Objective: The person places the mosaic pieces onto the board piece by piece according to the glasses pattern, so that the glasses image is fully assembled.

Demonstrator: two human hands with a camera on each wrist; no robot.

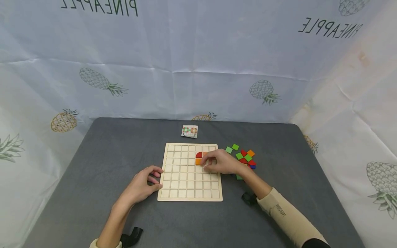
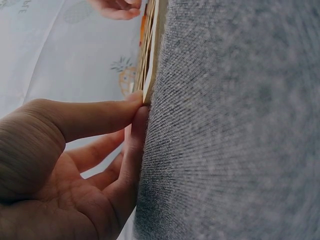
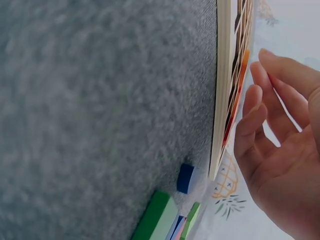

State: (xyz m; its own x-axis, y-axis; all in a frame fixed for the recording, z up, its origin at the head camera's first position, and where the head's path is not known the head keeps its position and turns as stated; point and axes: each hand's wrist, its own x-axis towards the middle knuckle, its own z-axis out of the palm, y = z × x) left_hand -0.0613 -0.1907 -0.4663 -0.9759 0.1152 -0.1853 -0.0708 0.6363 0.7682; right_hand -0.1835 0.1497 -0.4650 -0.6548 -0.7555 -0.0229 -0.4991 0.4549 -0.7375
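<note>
A pale wooden grid board (image 1: 183,186) lies on the grey table. My left hand (image 1: 141,184) is at its left edge; in the left wrist view, thumb and a finger pinch the edge. Over the board's right half, my right hand (image 1: 221,162) has its thumb and fingers apart, with nothing visible between them in the right wrist view. Close to those fingertips sit a red rounded tile (image 1: 199,155) and an orange square tile (image 1: 198,161) in the grid. Another orange tile (image 1: 204,153) beside the red one is partly hidden by the right hand.
Loose green, red, orange and blue tiles (image 1: 248,157) lie right of the board, some hidden under the right forearm. A small pattern card (image 1: 189,131) lies behind the board. A pineapple-print cloth (image 1: 186,93) hangs behind the table (image 1: 124,144).
</note>
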